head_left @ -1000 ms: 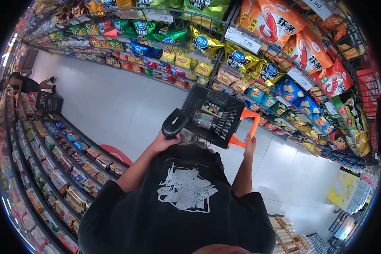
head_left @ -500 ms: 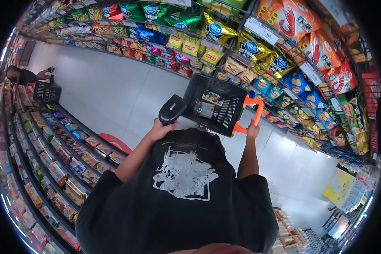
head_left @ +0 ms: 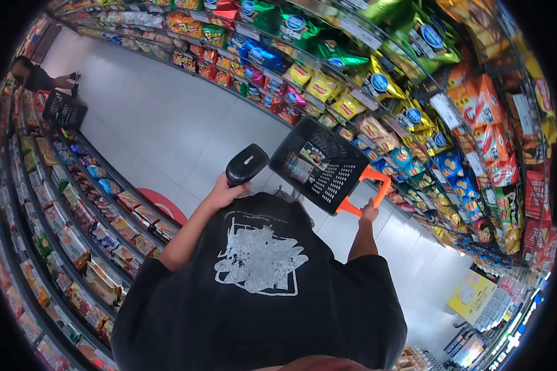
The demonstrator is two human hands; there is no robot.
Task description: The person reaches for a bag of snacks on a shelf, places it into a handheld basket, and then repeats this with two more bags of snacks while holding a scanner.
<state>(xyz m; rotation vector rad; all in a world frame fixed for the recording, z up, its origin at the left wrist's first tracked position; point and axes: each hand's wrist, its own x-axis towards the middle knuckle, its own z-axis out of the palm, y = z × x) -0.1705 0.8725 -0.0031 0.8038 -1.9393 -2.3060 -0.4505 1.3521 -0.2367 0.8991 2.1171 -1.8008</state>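
Observation:
A black scanner-like device (head_left: 247, 164) is held in my left hand (head_left: 227, 190), in front of my chest, its handle hidden by my fingers. My right hand (head_left: 369, 211) is closed around the orange handle of a black basket (head_left: 346, 174). Inside the basket lie a dark flat pack (head_left: 314, 154) with a picture and a clear-looking packet (head_left: 300, 169). The basket is tilted, its open top facing me, beside the snack shelves on the right.
Shelves of bagged snacks (head_left: 325, 85) run along the upper right. Packaged goods fill the shelves (head_left: 74, 247) on the left. Far up the aisle a person (head_left: 36, 77) is beside another black basket (head_left: 65, 110). A yellow sign (head_left: 473, 292) stands at lower right.
The view has turned, so the shelves appear shifted. The basket and my right hand sit slightly lower in view, and the device slightly further left. Both hands keep their hold.

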